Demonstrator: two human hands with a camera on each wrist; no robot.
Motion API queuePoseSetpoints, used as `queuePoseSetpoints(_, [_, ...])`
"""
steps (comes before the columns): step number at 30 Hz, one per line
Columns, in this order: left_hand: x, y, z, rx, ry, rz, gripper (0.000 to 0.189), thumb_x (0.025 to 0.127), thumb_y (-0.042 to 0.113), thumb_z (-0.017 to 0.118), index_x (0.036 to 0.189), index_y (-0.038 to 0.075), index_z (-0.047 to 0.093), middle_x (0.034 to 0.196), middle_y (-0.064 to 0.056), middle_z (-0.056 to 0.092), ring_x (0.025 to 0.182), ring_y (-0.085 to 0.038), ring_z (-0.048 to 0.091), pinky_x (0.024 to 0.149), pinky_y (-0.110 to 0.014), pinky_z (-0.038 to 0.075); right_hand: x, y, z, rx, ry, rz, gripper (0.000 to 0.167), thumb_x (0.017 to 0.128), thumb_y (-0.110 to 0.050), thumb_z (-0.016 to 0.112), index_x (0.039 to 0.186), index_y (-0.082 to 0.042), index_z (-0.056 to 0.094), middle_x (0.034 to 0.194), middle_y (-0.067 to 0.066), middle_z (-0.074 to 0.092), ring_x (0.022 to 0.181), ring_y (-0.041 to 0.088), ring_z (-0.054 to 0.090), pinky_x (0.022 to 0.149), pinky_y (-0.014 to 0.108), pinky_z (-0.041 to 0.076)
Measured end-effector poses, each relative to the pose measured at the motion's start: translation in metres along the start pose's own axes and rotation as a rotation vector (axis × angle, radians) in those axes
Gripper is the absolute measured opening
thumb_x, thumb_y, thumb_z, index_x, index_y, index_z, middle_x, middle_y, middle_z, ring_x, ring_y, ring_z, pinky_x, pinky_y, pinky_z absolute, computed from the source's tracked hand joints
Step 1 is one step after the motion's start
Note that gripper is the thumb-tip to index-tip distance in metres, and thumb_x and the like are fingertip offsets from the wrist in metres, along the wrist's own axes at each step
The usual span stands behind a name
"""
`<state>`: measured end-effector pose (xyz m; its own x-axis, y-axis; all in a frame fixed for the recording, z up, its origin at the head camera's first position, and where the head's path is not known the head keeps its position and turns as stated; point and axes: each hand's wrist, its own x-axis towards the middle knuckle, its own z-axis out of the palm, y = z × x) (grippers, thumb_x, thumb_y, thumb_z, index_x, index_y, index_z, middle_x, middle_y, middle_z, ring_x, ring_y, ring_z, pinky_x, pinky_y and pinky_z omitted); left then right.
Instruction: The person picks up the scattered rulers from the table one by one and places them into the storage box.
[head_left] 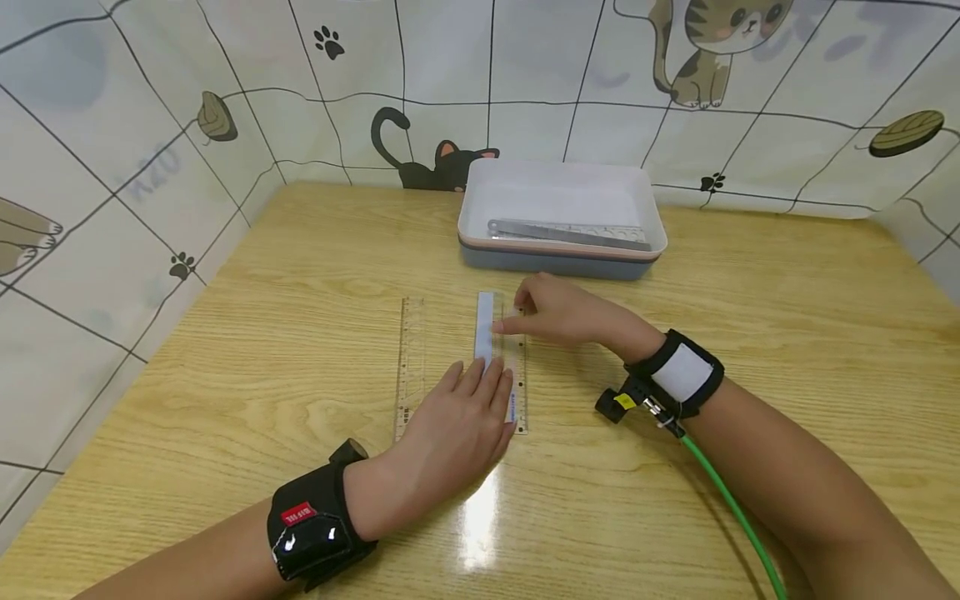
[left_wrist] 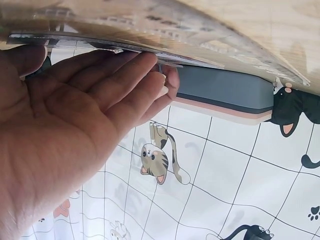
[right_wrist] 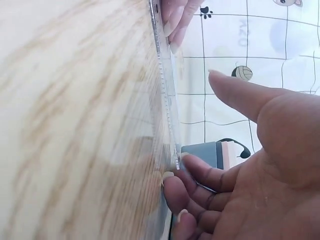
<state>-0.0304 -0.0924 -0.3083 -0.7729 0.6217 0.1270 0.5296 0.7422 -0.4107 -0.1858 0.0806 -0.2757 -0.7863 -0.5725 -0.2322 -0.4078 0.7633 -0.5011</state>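
Note:
In the head view, my left hand (head_left: 457,425) lies palm down with straight fingers on a pale blue-white strip (head_left: 484,321) and the clear ruler (head_left: 521,417) beside it. My right hand (head_left: 562,312) is at the far part of that ruler. Its thumb reaches over toward the strip, while the other fingers bend near the ruler's right edge. From the right wrist, the thumb stands apart from the ruler (right_wrist: 168,100) and the fingertips (right_wrist: 175,187) are right at its end. A second clear ruler (head_left: 411,350) lies to the left, its near end partly behind my left hand.
A white-lined, blue-grey box (head_left: 555,265) stands at the back of the wooden table (head_left: 300,333). Inside it lie a metal ruler (head_left: 585,237) and a clear ruler. Behind rises a wall covering (head_left: 540,75) with cat drawings. A green cable (head_left: 735,508) runs along the right forearm.

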Motion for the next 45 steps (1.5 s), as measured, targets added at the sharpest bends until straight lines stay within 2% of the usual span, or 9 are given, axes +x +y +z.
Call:
queuePoseSetpoints(7, [0.001,0.001,-0.001,-0.020,-0.009,-0.003,0.059,0.104,0.050,0.047,0.146,0.009,0.055,0.147,-0.007,0.059,0.134,-0.023,0.059,0.109,-0.038,0.049,0.002,0.006,0.001,0.081,0.007,0.002,0.049,0.092,-0.040,0.073,0.121,-0.002,0.061,0.094,0.008,0.061,0.083,0.019,0.056,0.074,0.030,0.045])
queuePoseSetpoints(13, [0.002,0.002,0.000,-0.032,0.015,-0.010,0.059,0.104,0.048,0.047,0.148,0.009,0.052,0.147,-0.007,0.060,0.133,-0.023,0.060,0.108,-0.038,0.050,0.002,0.016,-0.004,0.160,-0.020,-0.046,0.024,0.093,-0.032,0.073,0.101,-0.009,0.071,0.076,0.001,0.055,0.070,0.017,0.050,0.064,0.029,0.041])
queuePoseSetpoints(17, [0.004,0.002,0.000,-0.069,0.025,-0.019,0.063,0.104,0.049,0.047,0.150,0.006,0.049,0.145,-0.007,0.061,0.131,-0.023,0.061,0.107,-0.038,0.051,0.001,0.019,-0.012,0.250,-0.041,-0.034,0.020,0.096,-0.028,0.070,0.101,-0.009,0.069,0.072,0.000,0.058,0.068,0.017,0.052,0.062,0.027,0.042])
queuePoseSetpoints(21, [0.006,0.000,-0.004,-0.137,0.037,-0.077,0.071,0.103,0.056,0.047,0.149,0.002,0.049,0.143,-0.010,0.062,0.128,-0.024,0.062,0.105,-0.039,0.051,-0.004,0.016,-0.023,0.364,-0.008,-0.022,0.018,0.098,-0.025,0.068,0.102,-0.007,0.067,0.072,0.004,0.066,0.066,0.019,0.055,0.057,0.027,0.040])
queuePoseSetpoints(26, [0.008,-0.005,-0.008,-0.161,0.148,-0.194,0.075,0.097,0.063,0.053,0.139,0.001,0.060,0.120,-0.007,0.074,0.107,-0.023,0.071,0.094,-0.038,0.055,-0.012,0.010,-0.033,0.485,0.060,-0.043,0.020,0.099,-0.022,0.067,0.107,-0.004,0.065,0.072,0.006,0.069,0.065,0.023,0.059,0.055,0.030,0.043])
queuePoseSetpoints(30, [0.008,-0.006,-0.006,-0.132,0.247,-0.239,0.059,0.092,0.053,0.065,0.119,0.001,0.070,0.085,-0.002,0.076,0.077,-0.019,0.070,0.068,-0.031,0.054,-0.015,0.004,-0.035,0.507,0.057,-0.069,0.023,0.098,-0.022,0.068,0.111,-0.003,0.064,0.072,0.004,0.071,0.066,0.027,0.065,0.057,0.032,0.048])
queuePoseSetpoints(35, [0.008,-0.007,-0.002,-0.116,0.311,-0.263,0.043,0.086,0.036,0.071,0.111,0.001,0.073,0.068,0.000,0.072,0.059,-0.015,0.063,0.050,-0.026,0.046,-0.024,0.000,-0.042,0.253,0.040,-0.160,0.019,0.095,-0.026,0.072,0.106,-0.011,0.070,0.080,0.002,0.074,0.076,0.029,0.069,0.064,0.034,0.053])
queuePoseSetpoints(40, [0.008,-0.007,-0.002,-0.110,0.315,-0.255,0.045,0.088,0.033,0.071,0.118,0.001,0.071,0.078,-0.003,0.075,0.066,-0.016,0.068,0.055,-0.027,0.052,-0.036,-0.006,-0.046,-0.149,0.022,-0.368,0.024,0.085,-0.035,0.082,0.102,-0.019,0.078,0.106,-0.004,0.072,0.099,0.015,0.067,0.086,0.037,0.055])
queuePoseSetpoints(45, [0.007,-0.007,-0.003,-0.100,0.280,-0.264,0.046,0.094,0.029,0.069,0.128,0.000,0.066,0.085,-0.005,0.072,0.070,-0.017,0.067,0.059,-0.028,0.052,-0.041,-0.018,-0.042,-0.318,0.044,-0.498,0.034,0.078,-0.036,0.087,0.106,-0.017,0.080,0.103,-0.003,0.074,0.098,0.017,0.068,0.090,0.040,0.052])
